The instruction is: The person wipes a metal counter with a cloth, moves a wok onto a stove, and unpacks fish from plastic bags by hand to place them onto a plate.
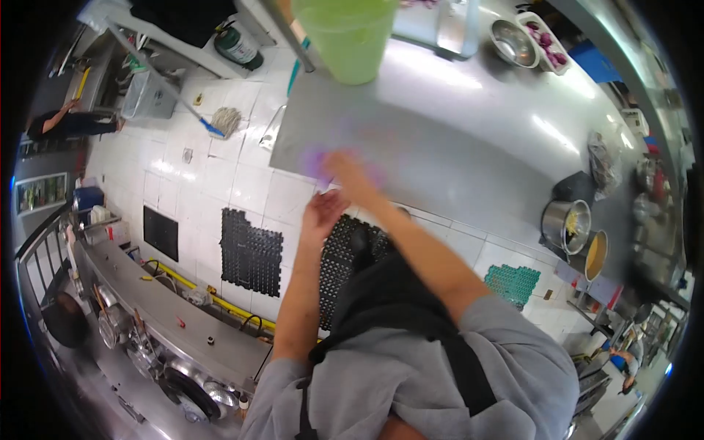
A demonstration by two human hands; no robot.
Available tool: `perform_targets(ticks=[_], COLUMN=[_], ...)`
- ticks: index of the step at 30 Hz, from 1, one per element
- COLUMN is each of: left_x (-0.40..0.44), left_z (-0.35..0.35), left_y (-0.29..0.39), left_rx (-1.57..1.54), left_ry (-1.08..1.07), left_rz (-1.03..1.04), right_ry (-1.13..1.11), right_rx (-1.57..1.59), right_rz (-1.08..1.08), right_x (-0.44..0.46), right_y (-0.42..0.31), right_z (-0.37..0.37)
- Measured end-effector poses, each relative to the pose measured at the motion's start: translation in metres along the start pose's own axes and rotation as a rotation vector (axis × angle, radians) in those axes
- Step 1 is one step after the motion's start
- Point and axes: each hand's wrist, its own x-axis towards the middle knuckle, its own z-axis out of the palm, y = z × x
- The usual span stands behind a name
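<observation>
My right hand [342, 166] is over the corner edge of the steel table [440, 139], on a blurred purple thing [317, 163] that looks like a cloth. Motion smears both the fingers and the purple thing, and its outline is unclear. Just below the table edge, my left hand [326, 210] is cupped with its palm up and fingers apart. It appears to hold nothing. A tall light-green plastic bucket [348, 40] stands at the table's far left end.
Along the table's far side are a metal bowl [513, 42] and a white tray [531, 28] with purple onions. Pots [566, 224] stand at the right end. Black mats [251, 249] lie on the tiled floor, near a mop [225, 122]. Other people appear at the far edges.
</observation>
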Motion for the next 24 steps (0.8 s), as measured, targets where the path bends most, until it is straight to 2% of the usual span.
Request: perform_targets(ticks=[1,2,3,4,5,7,8,9,10,11,13,16,18,21,24], left_x=[0.006,-0.006,-0.022,-0.026,-0.055,-0.062,-0.073,-0.084,-0.096,-0.107,-0.121,-0.133,-0.145,-0.138,-0.129], left_z=[-0.013,-0.012,-0.016,-0.033,-0.012,-0.093,-0.112,-0.125,-0.134,-0.141,-0.164,-0.161,-0.142,-0.131,-0.102], left_y=[0.005,0.013,0.023,0.029,0.031,0.044,0.043,0.042,0.040,0.038,0.035,0.047,0.061,0.100,0.137], left_rx=[-0.011,0.043,0.097,0.220,0.265,0.109,0.065,0.020,-0.007,-0.033,-0.106,-0.173,-0.189,-0.178,-0.040], left_ry=[0.031,-0.017,-0.063,-0.106,-0.061,0.022,0.090,0.161,0.201,0.243,0.279,0.273,0.212,0.217,0.193], left_rz=[0.027,0.049,0.067,0.133,0.129,-0.002,-0.002,0.004,0.013,0.023,0.071,0.176,0.267,0.340,0.394], right_ry=[-0.202,-0.273,-0.243,-0.172,-0.101,0.052,0.213,0.398,0.537,0.608,0.554,0.599,0.612,0.563,0.495], right_rx=[0.139,0.219,0.478,0.510,0.543,0.405,0.682,0.647,0.457,0.046,-0.896,-0.991,-0.892,-0.830,-0.676], right_rz=[0.081,0.078,0.117,0.187,0.249,0.409,0.812,0.930,0.990,0.937,0.838,0.870,0.773,0.530,0.457], right_x=[-0.001,0.004,-0.001,-0.010,-0.023,-0.074,-0.107,-0.139,-0.185,-0.248,-0.278,-0.199,-0.123,-0.015,0.046], right_y=[-0.039,-0.072,-0.076,-0.076,-0.071,-0.034,-0.018,0.003,0.032,0.081,0.120,0.170,0.212,0.240,0.198], right_z=[0.009,-0.010,-0.017,-0.049,-0.088,-0.179,-0.226,-0.273,-0.311,-0.333,-0.344,-0.346,-0.343,-0.287,-0.223])
